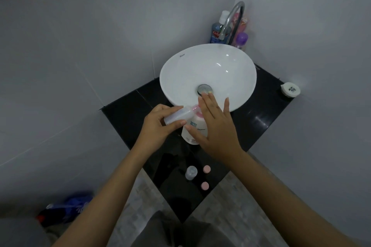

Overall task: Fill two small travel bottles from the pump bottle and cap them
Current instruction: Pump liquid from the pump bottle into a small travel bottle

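Note:
My left hand (pixel 158 126) grips a clear travel bottle (pixel 177 116), tilted with its mouth at the pink pump nozzle (pixel 195 108). The white pump bottle (pixel 195 130) stands on the black counter (pixel 124 110) in front of the basin. Over the pump head lies my right hand (pixel 215 124), flat with straight fingers, pressing on it. A second clear travel bottle (pixel 191 172) stands uncapped nearer to me. Two pink caps (pixel 206 169) (pixel 204 185) lie beside it on the counter.
A white basin (pixel 180 70) with a metal drain (pixel 204 88) fills the counter's back. A curved tap (pixel 233 18) and several bottles (pixel 217 30) stand in the corner. A small white round container (pixel 290 89) sits at the right edge. A blue item (pixel 66 209) lies on the floor at left.

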`<state>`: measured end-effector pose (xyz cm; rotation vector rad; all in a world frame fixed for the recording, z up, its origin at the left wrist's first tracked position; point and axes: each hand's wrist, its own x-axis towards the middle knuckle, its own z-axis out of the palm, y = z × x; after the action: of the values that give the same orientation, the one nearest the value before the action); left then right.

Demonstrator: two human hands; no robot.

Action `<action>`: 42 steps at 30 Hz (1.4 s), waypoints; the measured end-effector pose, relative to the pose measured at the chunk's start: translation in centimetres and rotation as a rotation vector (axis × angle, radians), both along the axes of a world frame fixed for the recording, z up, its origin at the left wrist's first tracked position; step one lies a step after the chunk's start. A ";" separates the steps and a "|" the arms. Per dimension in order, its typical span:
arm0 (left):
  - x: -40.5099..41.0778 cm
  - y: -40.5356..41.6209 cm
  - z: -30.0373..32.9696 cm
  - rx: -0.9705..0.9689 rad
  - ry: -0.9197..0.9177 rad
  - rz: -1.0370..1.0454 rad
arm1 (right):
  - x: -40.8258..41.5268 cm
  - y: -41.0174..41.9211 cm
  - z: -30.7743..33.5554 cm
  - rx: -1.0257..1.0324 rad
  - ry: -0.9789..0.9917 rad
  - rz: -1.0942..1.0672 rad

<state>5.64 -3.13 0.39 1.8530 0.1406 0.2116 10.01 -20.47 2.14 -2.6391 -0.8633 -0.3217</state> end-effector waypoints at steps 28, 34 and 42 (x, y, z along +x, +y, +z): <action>0.2 -0.1 0.3 -0.031 0.014 0.015 | -0.2 0.2 0.5 0.040 0.039 0.006; 0.2 -0.2 0.3 -0.051 0.019 0.000 | -0.4 0.3 -0.8 0.082 0.007 -0.015; 0.1 -0.3 -0.2 -0.042 0.037 0.006 | -0.2 0.2 -2.0 0.093 -0.030 -0.012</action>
<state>5.76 -3.44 0.21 1.8158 0.1748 0.1779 9.78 -20.27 0.14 -2.5608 -0.8212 -0.3955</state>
